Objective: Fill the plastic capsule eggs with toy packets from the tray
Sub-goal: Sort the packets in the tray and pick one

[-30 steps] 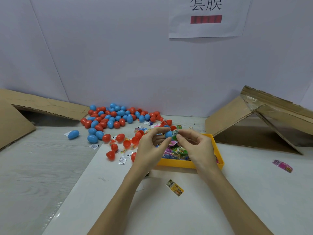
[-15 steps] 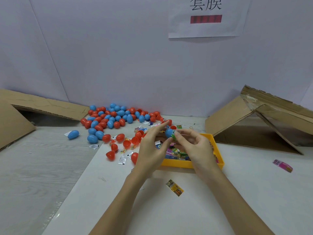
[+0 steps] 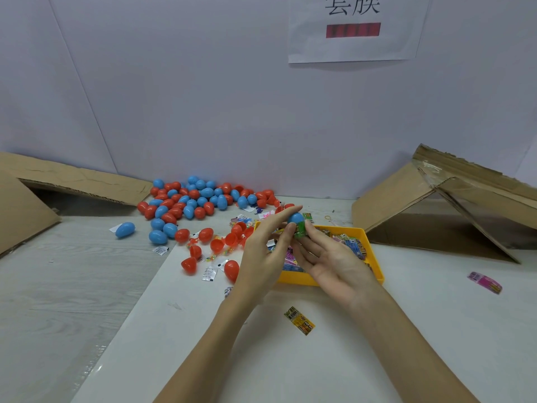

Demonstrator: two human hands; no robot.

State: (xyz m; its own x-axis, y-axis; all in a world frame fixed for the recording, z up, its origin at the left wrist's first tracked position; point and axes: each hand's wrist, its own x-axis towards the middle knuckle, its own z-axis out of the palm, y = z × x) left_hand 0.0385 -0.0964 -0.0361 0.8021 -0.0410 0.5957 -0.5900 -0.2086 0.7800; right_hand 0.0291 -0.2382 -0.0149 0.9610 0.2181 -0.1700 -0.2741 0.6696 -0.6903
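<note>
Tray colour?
Yellow tray, clearest in the head view, behind both hands.

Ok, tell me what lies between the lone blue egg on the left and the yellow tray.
In the head view, between the lone blue egg and the yellow tray: loose red and blue eggs, open red halves, small white packets.

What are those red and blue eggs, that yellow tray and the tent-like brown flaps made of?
The eggs look like glossy moulded plastic: smooth shells catching highlights. The yellow tray seems matte rigid plastic, evenly coloured with thin walls. The brown flaps are probably corrugated cardboard, with dull creased faces and rough edges.
</note>
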